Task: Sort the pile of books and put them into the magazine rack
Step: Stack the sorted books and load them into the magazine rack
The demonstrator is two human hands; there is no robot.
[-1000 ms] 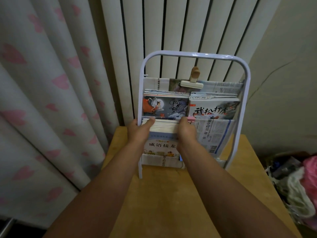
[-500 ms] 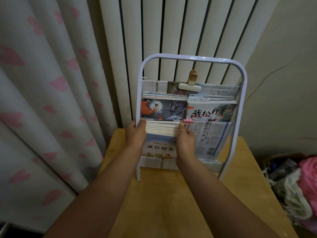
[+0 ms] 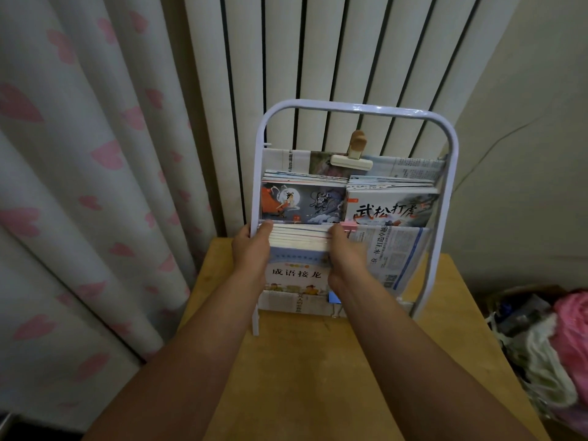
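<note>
My left hand (image 3: 251,253) and right hand (image 3: 345,254) grip book stack (image 3: 299,240) by its sides, low in white magazine rack (image 3: 356,109) on tabletop (image 3: 318,377). Front cover reads 成语接龙. Upper-tier book (image 3: 393,210) reads 武松打虎.

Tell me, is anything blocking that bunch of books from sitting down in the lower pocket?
Nothing visible does. The left hand and right hand hold the stack of books by its sides, already low in the rack's lower left pocket. The newspaper sits beside it.
</note>
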